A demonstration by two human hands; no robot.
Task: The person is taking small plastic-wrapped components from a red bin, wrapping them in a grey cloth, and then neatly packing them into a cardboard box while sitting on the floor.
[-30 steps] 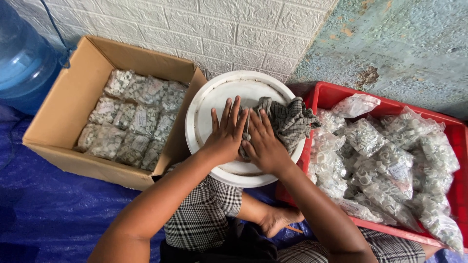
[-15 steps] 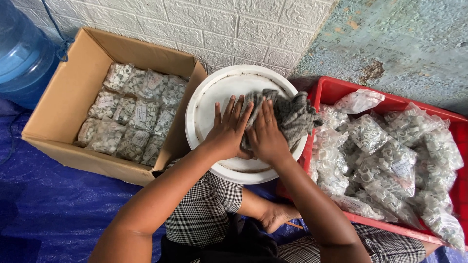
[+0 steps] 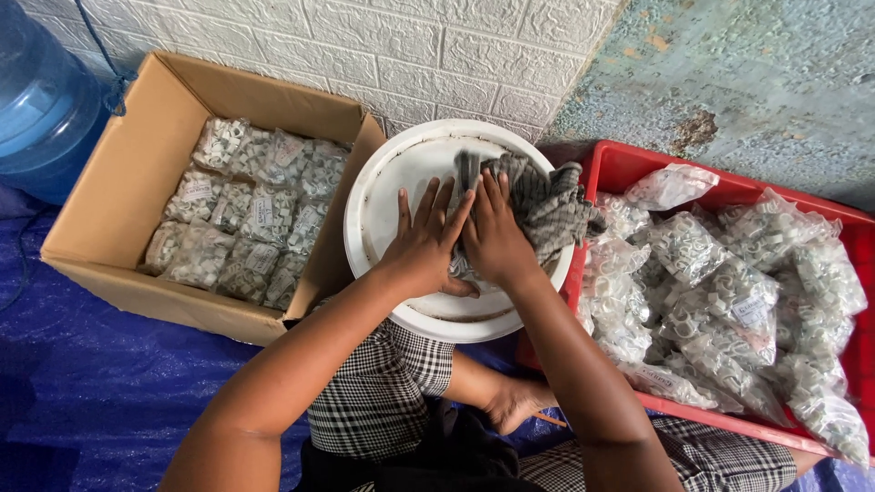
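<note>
A round white tub lid (image 3: 392, 182) lies in front of me, between a box and a crate. My left hand (image 3: 424, 241) rests flat on it with fingers spread. Beside it, my right hand (image 3: 495, 239) presses palm-down, fingers together, on a small clear bag of pale pieces that shows under both palms. A grey checked cloth (image 3: 547, 202) lies bunched on the lid's right side, just past my right fingertips and touching them.
A cardboard box (image 3: 118, 173) on the left holds several clear bags of small white parts. A red crate (image 3: 629, 164) on the right is piled with similar bags. A blue water jug (image 3: 41, 100) stands far left. Blue tarp covers the floor; a brick wall is behind.
Both hands have slid a little toward me on the lid while staying side by side. The cloth has bunched further to the right.
</note>
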